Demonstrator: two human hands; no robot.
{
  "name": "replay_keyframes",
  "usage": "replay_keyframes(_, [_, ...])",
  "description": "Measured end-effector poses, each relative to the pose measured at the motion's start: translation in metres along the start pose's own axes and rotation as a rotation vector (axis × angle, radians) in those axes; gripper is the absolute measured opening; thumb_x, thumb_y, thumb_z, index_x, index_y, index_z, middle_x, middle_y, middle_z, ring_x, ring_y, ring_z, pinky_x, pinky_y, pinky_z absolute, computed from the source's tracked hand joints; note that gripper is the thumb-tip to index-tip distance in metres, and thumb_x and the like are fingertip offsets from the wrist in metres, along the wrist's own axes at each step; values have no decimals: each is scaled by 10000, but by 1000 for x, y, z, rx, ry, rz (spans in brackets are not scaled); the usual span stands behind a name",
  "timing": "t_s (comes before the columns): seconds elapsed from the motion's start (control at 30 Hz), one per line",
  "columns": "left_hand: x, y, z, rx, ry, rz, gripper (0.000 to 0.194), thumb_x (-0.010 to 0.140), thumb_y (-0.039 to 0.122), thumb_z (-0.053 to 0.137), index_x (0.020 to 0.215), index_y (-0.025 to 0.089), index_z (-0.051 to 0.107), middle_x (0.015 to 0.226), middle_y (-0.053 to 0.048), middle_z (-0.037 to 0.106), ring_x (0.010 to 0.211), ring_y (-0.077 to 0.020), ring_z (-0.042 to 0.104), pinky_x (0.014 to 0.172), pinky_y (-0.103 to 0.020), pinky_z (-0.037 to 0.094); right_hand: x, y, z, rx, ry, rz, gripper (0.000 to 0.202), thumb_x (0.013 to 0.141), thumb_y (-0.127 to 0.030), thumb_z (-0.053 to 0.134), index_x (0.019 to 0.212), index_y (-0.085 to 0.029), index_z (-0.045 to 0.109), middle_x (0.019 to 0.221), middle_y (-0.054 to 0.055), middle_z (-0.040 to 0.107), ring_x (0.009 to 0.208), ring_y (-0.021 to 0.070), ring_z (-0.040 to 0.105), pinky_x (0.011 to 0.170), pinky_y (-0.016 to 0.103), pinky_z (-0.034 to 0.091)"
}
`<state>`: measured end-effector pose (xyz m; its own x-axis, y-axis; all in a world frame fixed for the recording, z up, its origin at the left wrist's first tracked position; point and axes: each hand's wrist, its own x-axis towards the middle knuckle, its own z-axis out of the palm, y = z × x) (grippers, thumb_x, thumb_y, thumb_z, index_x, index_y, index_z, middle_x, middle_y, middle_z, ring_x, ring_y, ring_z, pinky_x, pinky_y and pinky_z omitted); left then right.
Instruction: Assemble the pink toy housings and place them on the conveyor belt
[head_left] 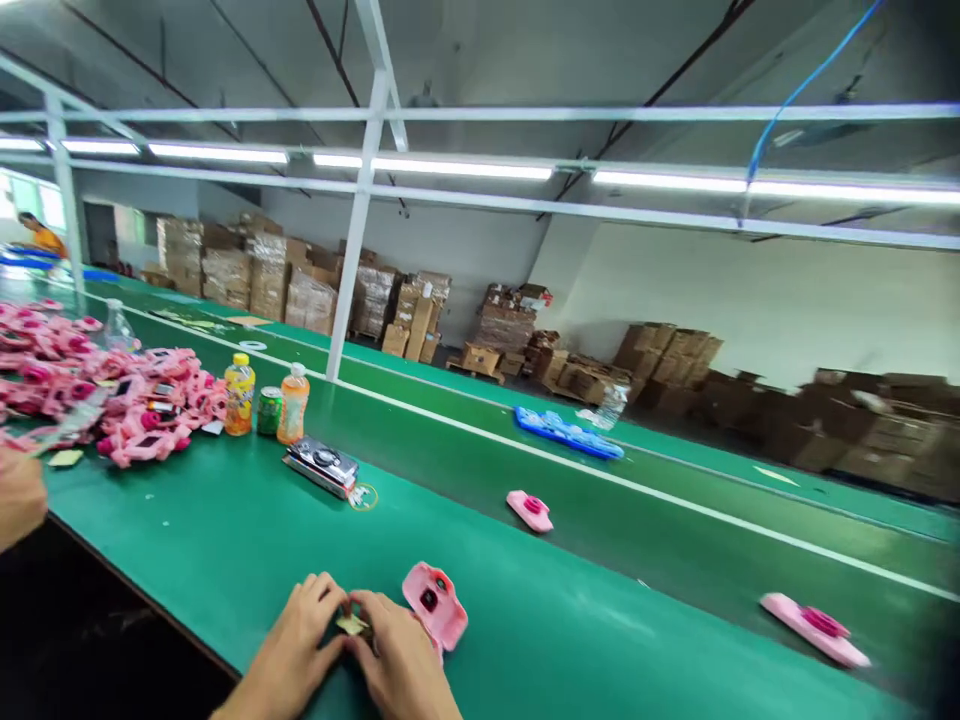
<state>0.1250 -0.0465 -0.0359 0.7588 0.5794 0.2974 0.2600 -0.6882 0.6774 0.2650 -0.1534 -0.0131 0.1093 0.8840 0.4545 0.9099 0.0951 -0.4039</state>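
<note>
My left hand and my right hand meet close over the green table's near edge. Between their fingertips is a small pale-yellow piece, pinched from both sides; the fingers cover much of it, so its kind cannot be made out. Just beyond my right hand lies an open pink toy-camera shell, its inside facing up with a dark square part in it. The right hand hides the shell's lower end.
Pink camera parts are heaped at left, near another person's hand. Two orange drink bottles, a green can and a silver-black camera-like box stand beyond. Pink cameras and a blue tray lie on the belt.
</note>
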Motion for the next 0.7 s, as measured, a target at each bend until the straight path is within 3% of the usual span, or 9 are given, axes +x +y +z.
replay_keyframes(0.07, [2, -2, 8, -67, 109, -91, 198, 908, 235, 584, 1070, 220, 696, 1095, -88, 706, 1065, -260, 631, 978, -374, 492, 6, 18, 13, 4, 49, -11, 150, 917, -180, 601, 975, -259, 714, 837, -9, 775, 707, 189, 741, 605, 222, 536])
replay_keyframes(0.13, [2, -2, 18, -237, 147, -176, 273, 969, 352, 504, 1054, 210, 721, 1024, -102, 735, 984, -261, 670, 915, -367, 536, 6, 32, 22, 25, 186, -7, 194, 999, -264, 532, 966, -254, 722, 823, 3, 775, 632, 168, 718, 588, 217, 541])
replay_keyframes(0.23, [-1, 4, 37, -686, 123, -304, 503, 966, 575, 478, 1190, 198, 724, 1235, -131, 724, 1108, -276, 677, 890, -347, 586, -1, 35, 28, 45, 405, -50, 297, 1050, -370, 463, 1029, -235, 727, 965, 62, 775, 771, 180, 744, 701, 228, 584])
replay_keyframes(0.3, [1, 9, 49, -939, 175, -383, 668, 858, 701, 592, 1252, 174, 710, 1394, -144, 646, 1272, -304, 605, 964, -353, 575, -5, 31, 29, 41, 458, -109, 320, 1059, -358, 435, 1046, -237, 731, 1022, 78, 758, 868, 186, 747, 772, 235, 591])
replay_keyframes(0.4, [8, 18, 55, -1089, 255, -371, 786, 737, 757, 702, 1237, 151, 720, 1388, -163, 647, 1311, -337, 575, 1078, -400, 509, -5, 27, 21, 27, 443, -140, 287, 1053, -332, 450, 1080, -246, 723, 1041, 78, 742, 898, 185, 742, 804, 245, 598])
replay_keyframes(0.53, [14, 31, 44, -1099, 285, -250, 697, 795, 739, 666, 1184, 164, 731, 1217, -132, 735, 1112, -294, 673, 1035, -392, 522, 7, 28, 3, 62, 311, -101, 250, 1011, -343, 554, 1208, -247, 673, 1101, 75, 735, 952, 190, 733, 799, 252, 609])
replay_keyframes(0.6, [13, 34, 39, -1085, 285, -265, 671, 824, 730, 642, 1188, 172, 722, 1132, -108, 751, 1035, -260, 681, 959, -348, 546, 14, 27, -6, 109, 207, -74, 236, 1004, -311, 556, 1196, -254, 680, 1108, 64, 733, 895, 172, 730, 779, 248, 604])
replay_keyframes(0.7, [11, 34, 40, -1088, 263, -299, 643, 855, 703, 625, 1213, 173, 686, 980, -69, 735, 830, -195, 667, 718, -269, 550, 23, 18, -16, 146, 131, 2, 223, 996, -265, 539, 1162, -248, 687, 1058, 51, 740, 859, 168, 717, 779, 258, 579])
